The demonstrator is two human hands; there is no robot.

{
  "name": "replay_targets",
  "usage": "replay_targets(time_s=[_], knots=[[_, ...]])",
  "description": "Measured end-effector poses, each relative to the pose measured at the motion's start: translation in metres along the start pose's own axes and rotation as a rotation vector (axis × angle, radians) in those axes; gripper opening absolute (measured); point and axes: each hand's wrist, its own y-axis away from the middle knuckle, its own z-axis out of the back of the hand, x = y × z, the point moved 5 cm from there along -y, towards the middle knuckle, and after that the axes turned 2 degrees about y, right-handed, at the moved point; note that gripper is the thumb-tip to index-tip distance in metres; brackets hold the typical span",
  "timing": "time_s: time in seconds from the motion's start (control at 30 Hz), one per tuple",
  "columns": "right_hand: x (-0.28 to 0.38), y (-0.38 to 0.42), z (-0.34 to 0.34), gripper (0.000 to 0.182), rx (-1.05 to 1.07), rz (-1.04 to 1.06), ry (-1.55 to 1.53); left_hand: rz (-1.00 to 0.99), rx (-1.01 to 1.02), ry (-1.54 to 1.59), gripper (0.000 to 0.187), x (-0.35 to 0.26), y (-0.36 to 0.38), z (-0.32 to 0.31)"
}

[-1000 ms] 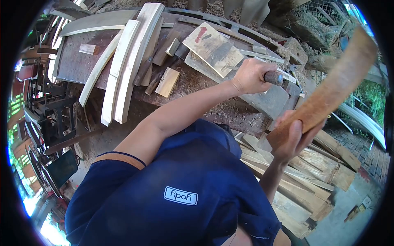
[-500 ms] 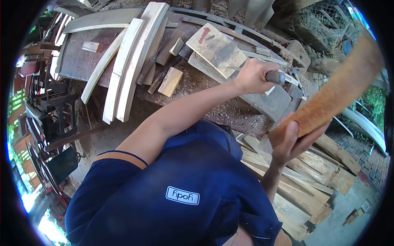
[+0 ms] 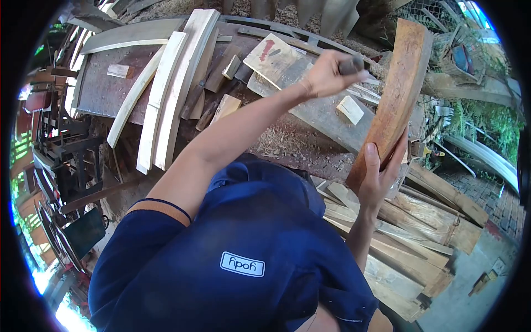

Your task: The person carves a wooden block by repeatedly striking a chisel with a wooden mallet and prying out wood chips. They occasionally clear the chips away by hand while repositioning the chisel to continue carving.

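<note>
My left hand (image 3: 330, 74) is closed around a dark, round-ended cylindrical object (image 3: 350, 65), blurred, above the workbench. Most of that object is hidden inside the fist. In my right hand (image 3: 379, 171) is the lower end of a thick, curved brown wooden piece (image 3: 394, 91), thumb on its near face and fingers behind its right edge. The piece stands steeply, its top leaning right. Between the hands a small pale block (image 3: 350, 109) lies on a grey board (image 3: 326, 119). Left of it, a flat board (image 3: 271, 55) bears a red mark.
Long pale curved strips (image 3: 180, 88) cross the bench (image 3: 99, 91) at the left, beside several short offcuts (image 3: 227, 106). Wood shavings (image 3: 282, 141) cover the near edge. Stacked planks (image 3: 420, 221) lie at the lower right. Dark metal frames (image 3: 72, 149) stand far left.
The curved piece has swung left and more upright, with my right hand slightly lower. My left hand has moved up and a little left, uncovering the pale block. The view has shifted slightly.
</note>
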Motion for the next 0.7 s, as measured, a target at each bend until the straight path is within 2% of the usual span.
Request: replay_targets(time_s=[0.1,0.27,0.43,0.53,0.6,0.67,0.7], knots=[[0.001,0.003,0.002,0.079,-0.015,0.024,-0.010,0.029,-0.066,0.112,0.036,0.002,-0.009,0.015],[-0.004,0.007,0.000,0.079,-0.007,-0.002,-0.026,0.073,-0.106,0.108,0.037,0.003,0.001,0.018],[0.000,0.007,-0.001,0.076,0.010,-0.042,-0.021,-0.054,-0.148,0.034,0.036,0.002,0.008,0.015],[0.012,0.002,0.001,0.078,-0.004,0.017,0.039,-0.009,-0.179,-0.005,0.037,0.000,0.017,0.009],[0.029,0.000,0.009,0.074,-0.146,0.092,-0.021,-0.070,-0.205,-0.055,0.034,0.003,0.022,0.000],[0.032,-0.001,0.009,0.072,-0.184,0.164,-0.109,-0.182,-0.205,-0.156,0.034,-0.002,0.032,-0.011],[0.032,0.002,0.007,0.069,-0.229,0.208,-0.249,-0.248,-0.183,-0.203,0.010,-0.002,0.038,-0.015]])
